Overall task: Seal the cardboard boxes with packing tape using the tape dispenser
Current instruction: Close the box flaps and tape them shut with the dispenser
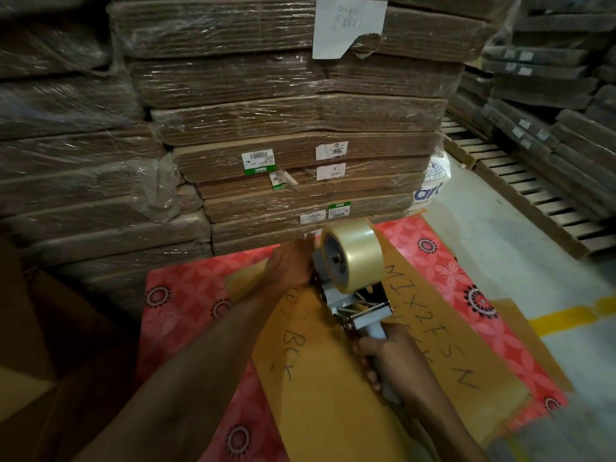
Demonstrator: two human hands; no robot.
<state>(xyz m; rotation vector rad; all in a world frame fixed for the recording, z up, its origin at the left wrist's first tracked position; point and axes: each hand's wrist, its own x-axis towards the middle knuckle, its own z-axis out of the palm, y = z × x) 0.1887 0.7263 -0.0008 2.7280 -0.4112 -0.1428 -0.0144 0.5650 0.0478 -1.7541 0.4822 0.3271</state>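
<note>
Tape dispenser (353,288) stands on the cardboard box (333,378), which lies on a red mat (186,315). Right hand (386,358) grips its handle; left hand (291,261) touches its front, grasp unclear.

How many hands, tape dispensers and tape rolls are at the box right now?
hands: 2, left hand and right hand
tape dispenser: 1
tape roll: 1
Total: 4
</note>
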